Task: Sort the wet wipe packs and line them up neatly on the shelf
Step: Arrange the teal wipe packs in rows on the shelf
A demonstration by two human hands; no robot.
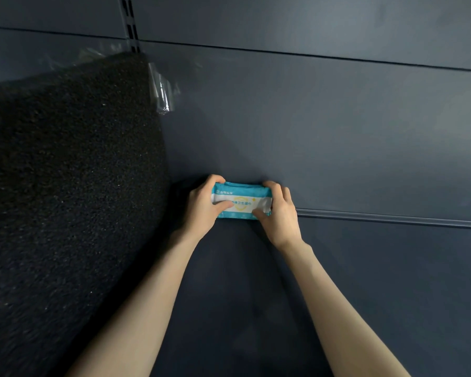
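One wet wipe pack (pixel 242 198), teal and white with a yellow emblem, stands on its long edge at the back of the dark blue shelf (pixel 365 281), against the back panel. My left hand (pixel 201 210) grips its left end, thumb across the front. On the right end sits my right hand (pixel 279 213), fingers curled over the top and thumb on the front. Both hands hold the same pack. No other pack is visible.
A tall block of coarse black foam (pixel 71 186) fills the left side, right next to the pack, with clear tape (pixel 162 93) at its upper corner. The dark back panel (pixel 324 118) rises behind. A slotted upright (pixel 129 25) runs at the top.
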